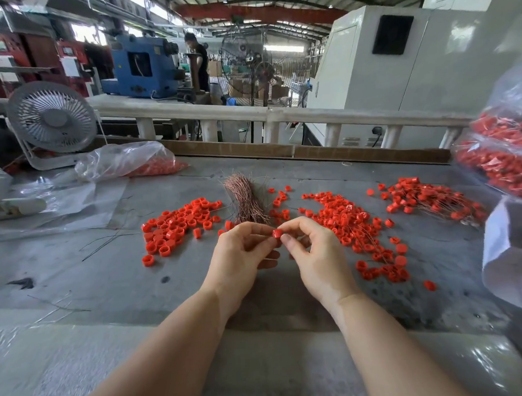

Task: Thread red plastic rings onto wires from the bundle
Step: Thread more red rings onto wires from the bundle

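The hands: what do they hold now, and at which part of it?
One red plastic ring, pinched by its outer sides between the fingertips of the left hand and the right hand. Whether a wire is held too cannot be told.

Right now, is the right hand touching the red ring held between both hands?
Touching. The head view shows the right hand pinching the red ring with thumb and forefinger, no gap visible; the left hand fingertips meet it from the other side.
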`<state>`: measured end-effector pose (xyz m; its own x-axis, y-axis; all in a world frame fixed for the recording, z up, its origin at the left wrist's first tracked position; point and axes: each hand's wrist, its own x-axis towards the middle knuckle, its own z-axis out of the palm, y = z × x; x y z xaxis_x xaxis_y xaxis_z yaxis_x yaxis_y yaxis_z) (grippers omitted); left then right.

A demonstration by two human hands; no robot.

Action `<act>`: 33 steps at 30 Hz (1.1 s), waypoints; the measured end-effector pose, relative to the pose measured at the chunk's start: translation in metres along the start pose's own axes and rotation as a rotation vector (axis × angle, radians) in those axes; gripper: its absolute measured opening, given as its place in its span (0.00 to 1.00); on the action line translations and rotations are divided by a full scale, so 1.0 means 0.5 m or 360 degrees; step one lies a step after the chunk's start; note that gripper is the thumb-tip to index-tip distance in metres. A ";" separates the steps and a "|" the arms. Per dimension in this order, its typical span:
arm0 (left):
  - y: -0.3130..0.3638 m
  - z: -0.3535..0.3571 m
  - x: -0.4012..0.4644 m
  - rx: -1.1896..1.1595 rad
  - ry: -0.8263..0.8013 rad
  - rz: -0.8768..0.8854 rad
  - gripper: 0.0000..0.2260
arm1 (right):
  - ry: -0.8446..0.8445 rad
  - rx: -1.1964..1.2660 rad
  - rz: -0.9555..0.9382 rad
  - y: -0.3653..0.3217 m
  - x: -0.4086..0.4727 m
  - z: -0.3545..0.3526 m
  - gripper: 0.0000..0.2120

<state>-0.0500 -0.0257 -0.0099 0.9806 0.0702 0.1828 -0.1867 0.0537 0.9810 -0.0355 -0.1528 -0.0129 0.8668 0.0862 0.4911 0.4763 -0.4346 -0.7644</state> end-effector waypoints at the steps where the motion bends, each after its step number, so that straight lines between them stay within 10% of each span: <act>1: 0.000 0.001 0.000 0.0012 -0.0001 0.0008 0.06 | -0.0002 -0.0001 -0.0004 0.000 0.000 0.000 0.05; 33: 0.009 0.008 -0.002 0.0062 -0.0015 0.0135 0.10 | 0.0098 0.0043 -0.0032 -0.012 0.001 -0.006 0.04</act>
<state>-0.0513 -0.0295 -0.0055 0.9620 0.0636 0.2656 -0.2667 0.0092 0.9637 -0.0385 -0.1531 -0.0069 0.8468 0.0392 0.5305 0.4980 -0.4090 -0.7647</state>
